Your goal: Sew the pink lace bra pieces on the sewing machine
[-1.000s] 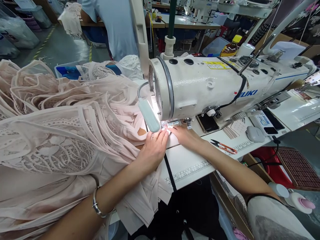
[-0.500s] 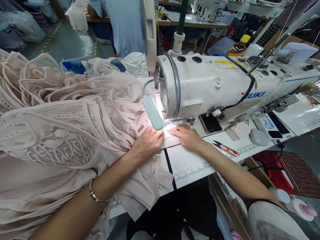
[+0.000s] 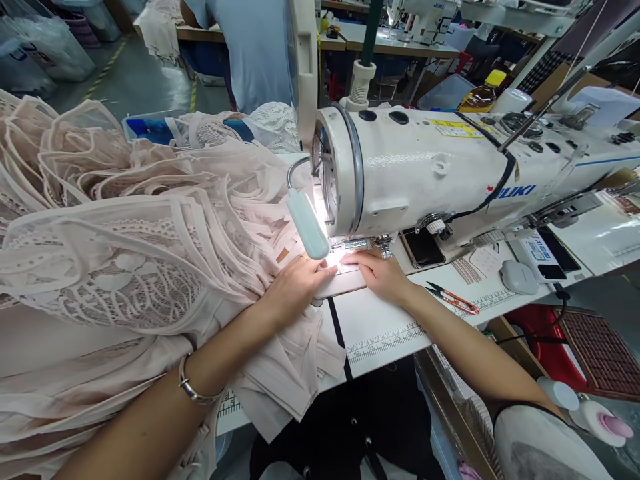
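Under the needle end of a white sewing machine, a small piece of pale pink fabric lies in bright light. My left hand holds it down from the left, thumb reaching right; a pale green lamp hides part of the fingers. From the right, my right hand grips the fabric's other side, index finger stretched close to the presser foot and the other fingers curled. A large heap of pale pink lace garments lies left of the machine and under my left forearm.
Orange-handled thread snips lie on the table right of my right hand. A dark phone and a grey rounded case are near the machine base. A ruler strip follows the front edge. Another person in blue sits beyond.
My left thumb has stretched out to the right. My right hand has shifted slightly, with its fingers more curled. The view has moved a little; the heap and machine stay put.
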A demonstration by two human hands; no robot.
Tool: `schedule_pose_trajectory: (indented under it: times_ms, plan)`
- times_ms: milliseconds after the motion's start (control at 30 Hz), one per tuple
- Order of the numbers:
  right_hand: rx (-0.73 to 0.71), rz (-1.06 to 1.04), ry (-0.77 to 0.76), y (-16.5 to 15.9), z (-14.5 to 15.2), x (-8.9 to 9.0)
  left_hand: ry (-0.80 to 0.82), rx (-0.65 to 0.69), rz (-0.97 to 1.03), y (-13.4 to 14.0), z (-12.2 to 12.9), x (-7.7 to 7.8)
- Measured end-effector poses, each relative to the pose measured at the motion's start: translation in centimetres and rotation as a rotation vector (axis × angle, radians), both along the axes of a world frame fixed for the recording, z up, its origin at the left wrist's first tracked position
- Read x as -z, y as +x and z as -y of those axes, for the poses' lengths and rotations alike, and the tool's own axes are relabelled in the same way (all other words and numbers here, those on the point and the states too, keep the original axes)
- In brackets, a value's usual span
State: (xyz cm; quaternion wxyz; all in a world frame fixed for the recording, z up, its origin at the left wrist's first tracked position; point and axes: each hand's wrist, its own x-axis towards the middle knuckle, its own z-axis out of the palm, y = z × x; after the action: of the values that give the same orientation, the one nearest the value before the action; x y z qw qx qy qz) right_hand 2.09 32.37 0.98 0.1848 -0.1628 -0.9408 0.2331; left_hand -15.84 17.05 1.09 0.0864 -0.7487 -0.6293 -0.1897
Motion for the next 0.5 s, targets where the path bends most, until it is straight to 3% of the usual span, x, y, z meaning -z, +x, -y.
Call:
schedule_pose_trajectory:
  times_ms: [167, 500]
  plan:
    - [-0.131, -0.062, -0.030, 0.01, -0.20, 0.26, 0.056, 0.071, -0.075, 0.10, -0.32, 0.71]
    - [-0.180, -0.100, 0.039, 0.19, -0.39, 0.08, 0.158, 0.057, -0.104, 0.75, -0.41, 0.54]
